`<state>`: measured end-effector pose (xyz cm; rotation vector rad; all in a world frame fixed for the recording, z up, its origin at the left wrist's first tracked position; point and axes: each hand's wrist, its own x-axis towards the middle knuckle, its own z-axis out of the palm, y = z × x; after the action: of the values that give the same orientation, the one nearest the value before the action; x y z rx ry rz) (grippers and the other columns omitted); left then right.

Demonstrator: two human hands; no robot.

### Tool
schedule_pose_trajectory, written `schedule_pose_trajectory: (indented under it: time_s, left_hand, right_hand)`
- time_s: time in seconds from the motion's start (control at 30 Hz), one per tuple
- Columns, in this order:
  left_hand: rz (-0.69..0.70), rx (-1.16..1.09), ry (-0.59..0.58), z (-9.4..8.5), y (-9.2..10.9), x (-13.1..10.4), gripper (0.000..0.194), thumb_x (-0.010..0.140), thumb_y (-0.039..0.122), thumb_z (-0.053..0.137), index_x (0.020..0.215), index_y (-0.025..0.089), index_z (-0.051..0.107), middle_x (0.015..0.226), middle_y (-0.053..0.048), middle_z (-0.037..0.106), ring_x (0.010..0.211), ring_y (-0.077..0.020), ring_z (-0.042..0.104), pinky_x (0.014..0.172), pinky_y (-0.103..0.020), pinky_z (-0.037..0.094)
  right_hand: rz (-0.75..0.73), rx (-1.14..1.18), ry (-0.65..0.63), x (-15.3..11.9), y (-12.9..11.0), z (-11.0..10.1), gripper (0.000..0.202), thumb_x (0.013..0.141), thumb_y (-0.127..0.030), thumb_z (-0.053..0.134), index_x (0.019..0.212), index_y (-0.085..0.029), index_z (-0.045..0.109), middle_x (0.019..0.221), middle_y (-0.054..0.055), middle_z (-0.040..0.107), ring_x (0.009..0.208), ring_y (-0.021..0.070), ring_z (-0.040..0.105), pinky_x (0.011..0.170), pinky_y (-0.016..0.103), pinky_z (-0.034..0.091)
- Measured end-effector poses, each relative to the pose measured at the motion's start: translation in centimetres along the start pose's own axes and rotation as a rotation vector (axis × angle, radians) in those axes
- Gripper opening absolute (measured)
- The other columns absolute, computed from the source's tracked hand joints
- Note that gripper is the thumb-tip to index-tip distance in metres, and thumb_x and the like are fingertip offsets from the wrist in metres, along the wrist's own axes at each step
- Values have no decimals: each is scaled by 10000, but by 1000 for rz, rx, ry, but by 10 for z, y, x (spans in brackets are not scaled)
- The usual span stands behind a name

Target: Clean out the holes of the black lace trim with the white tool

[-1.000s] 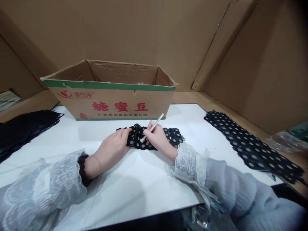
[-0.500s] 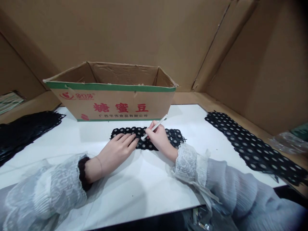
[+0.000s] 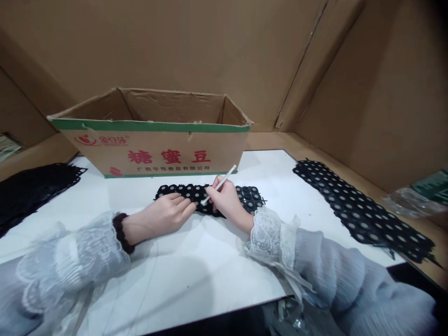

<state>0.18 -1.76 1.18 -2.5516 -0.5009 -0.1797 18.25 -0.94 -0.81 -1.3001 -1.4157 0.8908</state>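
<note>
A black rubbery sheet (image 3: 248,195) dotted with grey discs lies on the white board, partly covered by both hands. My right hand (image 3: 229,200) pinches a slim white stick (image 3: 227,177), tilted with its lower tip on the sheet near the middle. At the sheet's front left edge rests my left hand (image 3: 163,215), its fingers bent and close together over that edge, the thumb hidden. The two hands are a short gap apart, with the stick's tip between them.
Behind the sheet stands an open cardboard box (image 3: 171,144) with a green rim. A stack of black sheets (image 3: 35,191) lies on the left, another dotted black sheet (image 3: 360,205) on the right, near clear plastic wrap (image 3: 409,203). Cardboard walls (image 3: 196,46) enclose the white board (image 3: 168,284).
My left hand has drawn its spread fingers together and bent them at the sheet's front edge. The right hand and stick have shifted slightly; the whole view has slid a little left.
</note>
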Motion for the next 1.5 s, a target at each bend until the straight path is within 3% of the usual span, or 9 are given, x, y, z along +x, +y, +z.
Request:
schedule_pose_trajectory:
  time_s: [0.13, 0.47, 0.67, 0.73, 0.9, 1.03, 1.2, 1.33, 1.5]
  left_hand:
    - [-289, -36, 74, -3, 19, 5, 188, 831, 168, 447, 651, 151, 498, 584, -13, 550, 542, -158, 532, 560, -292, 402]
    - [-234, -8, 146, -2, 20, 5, 218, 799, 137, 448, 584, 164, 467, 531, 9, 528, 505, -136, 519, 554, -283, 386]
    - [-368, -4, 202, 4, 20, 6, 188, 778, 162, 448, 593, 168, 484, 502, 1, 513, 480, -154, 506, 509, -296, 370]
    - [-380, -20, 190, 4, 18, 6, 185, 783, 168, 444, 604, 168, 487, 505, 0, 512, 482, -159, 507, 511, -300, 373]
    - [-461, -213, 6, -4, 18, 4, 138, 843, 207, 412, 754, 150, 501, 702, -41, 561, 656, -177, 542, 590, -292, 411]
    - [-602, -316, -121, -7, 25, 7, 142, 872, 214, 356, 842, 134, 469, 830, -89, 533, 778, -213, 506, 698, -349, 426]
    - [-559, -328, -135, -6, 28, 9, 61, 777, 129, 387, 806, 141, 439, 850, -100, 502, 792, -227, 471, 712, -379, 417]
    - [-576, -327, -135, -6, 27, 7, 82, 720, 99, 404, 780, 154, 419, 811, -80, 497, 759, -222, 472, 688, -370, 413]
    - [-503, -301, -84, -4, 24, 6, 183, 739, 104, 459, 917, 145, 464, 873, -73, 540, 826, -232, 512, 741, -369, 423]
  right_hand:
    - [-21, -29, -8, -1, -1, 0, 161, 663, -242, 503, 595, -197, 363, 476, -50, 417, 461, 89, 428, 433, 195, 334]
    - [-51, -56, -36, -3, 1, 2, 151, 654, -219, 490, 605, -200, 349, 478, -60, 389, 472, 89, 387, 469, 213, 308]
    - [-217, -192, -110, -11, -7, 4, 145, 659, -185, 469, 599, -199, 338, 510, -52, 394, 487, 89, 376, 494, 232, 301]
    - [-208, -191, -112, -10, -7, 2, 146, 659, -187, 475, 593, -199, 345, 501, -53, 395, 476, 88, 386, 483, 229, 310]
    - [50, 29, -51, 1, 0, -5, 114, 694, -235, 462, 668, -208, 354, 486, -66, 451, 346, 88, 446, 351, 209, 347]
    - [5, 49, -83, 8, 4, -5, 109, 721, -261, 468, 695, -205, 378, 509, -54, 499, 335, 100, 491, 325, 210, 392]
    - [-26, 74, -111, 7, 3, 0, 117, 720, -256, 481, 689, -206, 379, 502, -62, 465, 376, 84, 486, 356, 209, 454]
    - [-4, 67, -134, 5, 3, 0, 107, 701, -231, 478, 670, -203, 379, 506, -56, 468, 367, 87, 488, 334, 202, 429]
    - [-16, 51, -131, 5, 3, -1, 105, 690, -222, 474, 664, -204, 374, 530, -51, 480, 362, 95, 507, 324, 198, 400]
